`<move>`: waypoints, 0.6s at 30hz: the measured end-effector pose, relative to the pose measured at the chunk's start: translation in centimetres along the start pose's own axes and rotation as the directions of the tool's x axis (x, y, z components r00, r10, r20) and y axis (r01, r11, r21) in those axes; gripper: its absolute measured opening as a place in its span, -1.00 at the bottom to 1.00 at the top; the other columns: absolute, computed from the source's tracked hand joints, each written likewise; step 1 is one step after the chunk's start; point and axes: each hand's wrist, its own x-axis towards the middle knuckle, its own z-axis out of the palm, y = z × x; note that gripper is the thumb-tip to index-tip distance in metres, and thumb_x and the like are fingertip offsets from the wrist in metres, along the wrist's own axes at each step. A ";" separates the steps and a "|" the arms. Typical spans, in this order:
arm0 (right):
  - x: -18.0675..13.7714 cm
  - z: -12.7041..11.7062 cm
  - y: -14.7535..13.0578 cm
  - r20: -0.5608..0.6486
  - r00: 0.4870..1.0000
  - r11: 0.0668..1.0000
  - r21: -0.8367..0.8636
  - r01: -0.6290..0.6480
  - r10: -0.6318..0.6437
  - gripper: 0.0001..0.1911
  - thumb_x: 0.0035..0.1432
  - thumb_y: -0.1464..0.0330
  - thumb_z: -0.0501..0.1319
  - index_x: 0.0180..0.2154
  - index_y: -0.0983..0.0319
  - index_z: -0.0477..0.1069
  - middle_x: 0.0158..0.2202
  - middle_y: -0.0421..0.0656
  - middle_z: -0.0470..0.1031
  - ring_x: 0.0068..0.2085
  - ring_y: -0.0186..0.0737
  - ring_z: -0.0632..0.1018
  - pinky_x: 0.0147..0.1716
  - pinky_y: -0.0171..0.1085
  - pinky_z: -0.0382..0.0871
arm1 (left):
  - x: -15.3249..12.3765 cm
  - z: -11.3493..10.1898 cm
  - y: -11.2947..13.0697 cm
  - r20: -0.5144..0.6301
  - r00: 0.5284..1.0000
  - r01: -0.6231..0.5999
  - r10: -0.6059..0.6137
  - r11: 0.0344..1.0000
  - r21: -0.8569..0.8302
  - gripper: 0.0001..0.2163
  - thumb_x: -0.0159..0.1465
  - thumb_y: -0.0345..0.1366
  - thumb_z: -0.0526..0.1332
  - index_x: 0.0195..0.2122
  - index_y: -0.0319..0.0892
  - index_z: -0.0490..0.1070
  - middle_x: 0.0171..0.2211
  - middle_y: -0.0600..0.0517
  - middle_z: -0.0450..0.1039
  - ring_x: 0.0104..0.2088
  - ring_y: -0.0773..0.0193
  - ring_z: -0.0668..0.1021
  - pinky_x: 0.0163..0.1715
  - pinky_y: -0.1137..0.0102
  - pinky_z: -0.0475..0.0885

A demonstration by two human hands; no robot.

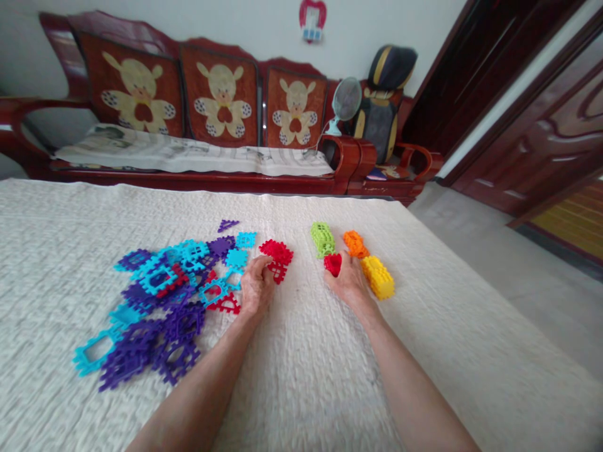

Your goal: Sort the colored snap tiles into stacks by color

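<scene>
My right hand (349,277) is closed around a small bunch of red toothed building tiles (332,264), just in front of a row of green tiles (323,239). The fingers of my left hand (257,287) are curled, with their tips at the edge of a red lattice tile (278,272). More red tiles (277,251) overlap right behind it. Left of that hand spreads a loose heap of purple tiles (181,321) and light-blue tiles (236,258), with several red ones among them. My fingers partly hide the pieces they touch.
Right of my right hand stand an orange bunch (355,243) and a yellow stack (378,277) of tiles. A purple triangle (228,225) lies apart at the back. The table has a cream quilted cloth (301,389). Beyond it are a wooden sofa (264,182) and a fan (347,100).
</scene>
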 end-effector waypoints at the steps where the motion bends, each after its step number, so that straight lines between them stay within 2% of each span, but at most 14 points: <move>1: 0.0 0.0 0.0 -0.005 1.000 1.000 0.007 0.000 0.000 -0.44 0.11 0.21 0.16 0.10 0.31 0.19 -0.09 0.07 0.37 -0.06 0.00 0.41 -0.10 -0.18 0.26 | 0.0 -0.1 0.1 -0.006 1.000 0.012 -0.012 1.000 -0.004 -0.73 0.12 -0.44 0.07 -0.23 -0.14 0.50 -0.23 -0.04 0.58 -0.21 0.18 0.58 -0.16 0.29 0.48; 4: 0.1 0.0 0.1 -0.002 1.000 1.000 0.022 -0.011 0.011 -0.44 0.11 0.20 0.17 0.10 0.31 0.20 -0.10 0.06 0.37 -0.07 -0.01 0.42 -0.09 -0.17 0.26 | -0.1 -0.1 0.0 -0.036 0.998 0.049 -0.050 0.999 -0.013 -0.74 0.13 -0.42 0.07 -0.22 -0.14 0.50 -0.25 -0.04 0.58 -0.24 0.19 0.58 -0.17 0.29 0.48; 7: -0.2 -0.4 0.1 -0.039 0.999 1.000 0.022 -0.002 0.003 -0.36 0.07 0.14 0.21 0.13 0.31 0.20 -0.04 0.09 0.35 -0.03 0.08 0.41 -0.07 -0.07 0.28 | -0.2 0.2 -0.3 -0.074 0.994 0.083 -0.086 0.996 -0.045 -0.74 0.15 -0.41 0.08 -0.20 -0.14 0.50 -0.26 -0.04 0.57 -0.25 0.18 0.58 -0.16 0.27 0.48; 10: -0.3 -0.7 -0.7 -0.177 0.975 0.985 0.085 0.150 -0.133 -0.32 0.07 0.15 0.21 0.17 0.30 0.17 0.11 0.13 0.26 0.11 0.15 0.33 0.03 0.02 0.26 | -0.2 0.5 -0.6 -0.130 0.981 0.130 -0.145 0.985 -0.114 -0.75 0.17 -0.37 0.10 -0.17 -0.12 0.49 -0.28 -0.03 0.56 -0.25 0.18 0.58 -0.16 0.25 0.49; 12: -0.2 -0.7 -2.1 -0.235 0.926 0.930 0.150 0.336 -0.296 -0.39 0.11 0.22 0.17 0.17 0.28 0.17 0.15 0.10 0.24 0.18 0.07 0.29 0.11 0.00 0.22 | -0.2 0.6 -0.6 -0.159 0.969 0.163 -0.188 0.974 -0.155 -0.74 0.18 -0.36 0.11 -0.12 -0.11 0.48 -0.27 -0.04 0.55 -0.24 0.18 0.58 -0.14 0.24 0.49; 14: 0.1 -0.5 -4.2 -0.220 0.871 0.854 0.197 0.481 -0.440 -0.49 0.15 0.29 0.12 0.13 0.28 0.22 0.13 0.06 0.29 0.18 -0.03 0.31 0.14 -0.07 0.21 | -0.2 0.6 -0.5 -0.171 0.960 0.190 -0.221 0.965 -0.178 -0.69 0.19 -0.36 0.10 -0.05 -0.12 0.44 -0.20 -0.07 0.54 -0.19 0.18 0.58 -0.09 0.23 0.49; 16: 0.6 0.0 -6.6 -0.168 0.854 0.829 0.209 0.519 -0.492 -0.56 0.18 0.29 0.10 0.09 0.28 0.27 0.08 0.04 0.36 0.13 -0.06 0.37 0.13 -0.11 0.22 | -0.1 0.6 -0.4 -0.170 0.955 0.210 -0.244 0.958 -0.194 -0.64 0.20 -0.37 0.09 0.03 -0.14 0.39 -0.10 -0.10 0.52 -0.11 0.17 0.57 -0.01 0.20 0.46; 18: 1.2 0.7 -9.0 -0.131 0.890 0.873 0.178 0.454 -0.437 -0.53 0.18 0.21 0.12 0.08 0.30 0.29 0.03 0.07 0.39 0.07 -0.02 0.41 0.07 -0.10 0.27 | 0.0 0.5 -0.3 -0.170 0.950 0.222 -0.260 0.951 -0.215 -0.61 0.20 -0.38 0.08 0.08 -0.16 0.34 -0.05 -0.11 0.50 -0.07 0.16 0.56 0.03 0.17 0.44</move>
